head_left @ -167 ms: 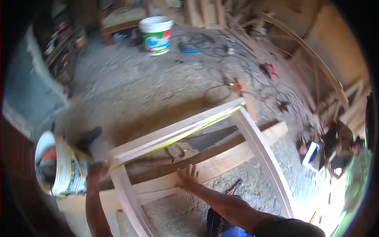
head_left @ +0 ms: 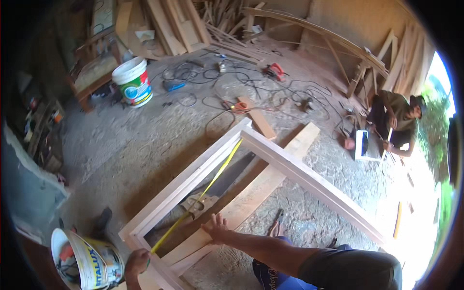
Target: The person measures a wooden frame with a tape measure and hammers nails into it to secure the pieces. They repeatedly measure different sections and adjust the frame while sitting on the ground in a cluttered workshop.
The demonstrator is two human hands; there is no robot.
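Note:
A pale wooden frame (head_left: 309,180) lies tilted across a thick plank (head_left: 256,193) on the floor. My left hand (head_left: 138,261) is closed around the near end of a yellow tape measure (head_left: 195,197), beside the frame's left side piece. Its blade runs taut over the opening to the frame's far corner. Fingers spread, my right hand (head_left: 216,229) rests on the plank inside the frame. Below the tape lies a handsaw (head_left: 232,176), partly hidden by the frame and plank. The tape's case is mostly hidden by my left hand.
A white bucket of tools (head_left: 89,261) stands at the near left; another bucket (head_left: 133,83) is farther off. Cables (head_left: 241,72) and a red power tool (head_left: 275,71) litter the floor. Pliers (head_left: 277,222) lie near my right arm. Another person (head_left: 396,121) crouches at the right.
The view has turned to the right. My left hand has pulled the tape's near end off the far rail toward the left side piece, so it slants over the opening. My right hand stays on the plank.

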